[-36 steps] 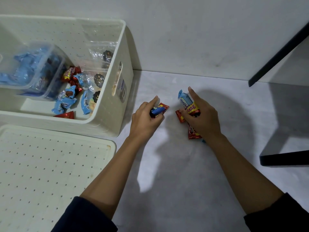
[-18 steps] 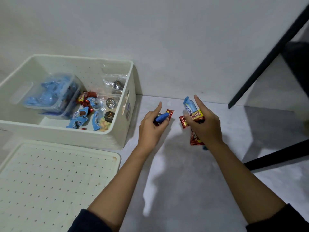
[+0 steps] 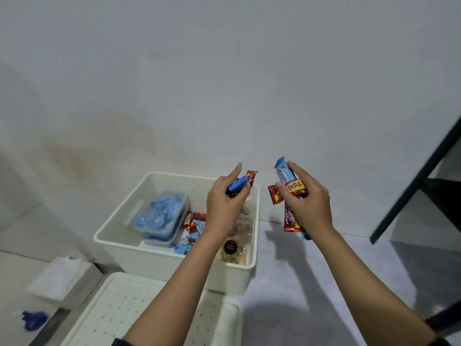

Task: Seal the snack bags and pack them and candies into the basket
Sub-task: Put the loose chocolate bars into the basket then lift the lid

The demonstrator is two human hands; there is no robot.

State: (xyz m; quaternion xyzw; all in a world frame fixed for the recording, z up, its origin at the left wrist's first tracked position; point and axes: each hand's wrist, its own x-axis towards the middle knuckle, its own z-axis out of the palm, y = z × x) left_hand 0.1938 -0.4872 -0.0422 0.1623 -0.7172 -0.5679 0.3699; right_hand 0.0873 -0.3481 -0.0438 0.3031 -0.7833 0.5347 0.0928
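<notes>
— Well, where are our candies?
— Our left grip (image 3: pixel 224 203) pinches a blue candy (image 3: pixel 237 185) and a red candy (image 3: pixel 252 176) above the basket (image 3: pixel 149 260), both pointing up and to the right. Our right grip (image 3: pixel 309 203) clutches a bunch of bars (image 3: pixel 294 186) just right of it, mostly upright.
— Nearby?
— A clear tub (image 3: pixel 162 216) sits inside the basket, and a perforated lid (image 3: pixel 119 310) lies nearer us.

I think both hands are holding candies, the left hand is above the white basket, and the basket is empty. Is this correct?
Not quite: the basket is not empty. The head view shows clear boxes, loose candies and snack bags inside it. The rest stands: the left hand, above the basket, grips small candies, and the right hand grips candy bars.
</notes>
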